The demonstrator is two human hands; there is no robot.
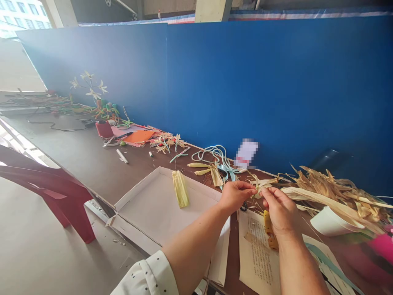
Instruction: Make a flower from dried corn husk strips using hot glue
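My left hand (235,197) and my right hand (281,209) meet over the right part of the table, fingertips close together. Both are closed in a pinch on a small pale piece of corn husk (257,190); its exact shape is partly hidden by the fingers. Below my right hand, a yellow tool (270,231) lies on a printed sheet (256,258). To the left of my hands, a flat bundle of yellow-green husk (180,189) rests in a shallow white cardboard box (150,221).
Dry corn husks (334,190) and a white cup (333,221) lie at the right. Behind the box are pale cord (211,153) and husk flowers (166,142). Orange paper (139,137) lies farther left. A blue panel (245,90) backs the table; a red chair (61,196) stands left.
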